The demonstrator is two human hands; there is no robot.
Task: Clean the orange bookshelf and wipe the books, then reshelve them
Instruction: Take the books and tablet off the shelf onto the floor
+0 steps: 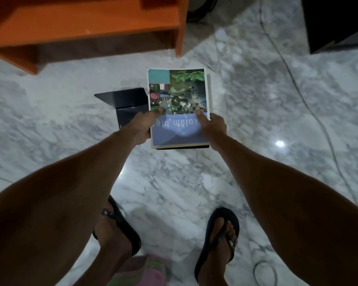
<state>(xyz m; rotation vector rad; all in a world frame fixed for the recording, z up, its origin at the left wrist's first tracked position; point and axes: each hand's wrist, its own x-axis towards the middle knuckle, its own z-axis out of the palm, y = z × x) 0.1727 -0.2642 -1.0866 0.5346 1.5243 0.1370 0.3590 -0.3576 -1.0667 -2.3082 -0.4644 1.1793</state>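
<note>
I hold a book [178, 93] with a collage of plant photos and a blue band of upside-down lettering, flat and face up above the marble floor. My left hand [145, 126] grips its lower left edge, thumb on the cover. My right hand [214, 129] grips the lower right edge, thumb also on the cover. A darker book seems to lie under it, only its edge showing. The orange bookshelf [87, 27] stands at the top left, its visible shelf bare. A pink and green cloth [145, 269] lies on the floor between my feet.
A black bent metal bookend [126, 104] stands on the floor just left of the book. A grey cable [310, 108] runs across the floor on the right and loops near my right foot. A dark cabinet [337, 21] fills the top right corner. I wear black sandals.
</note>
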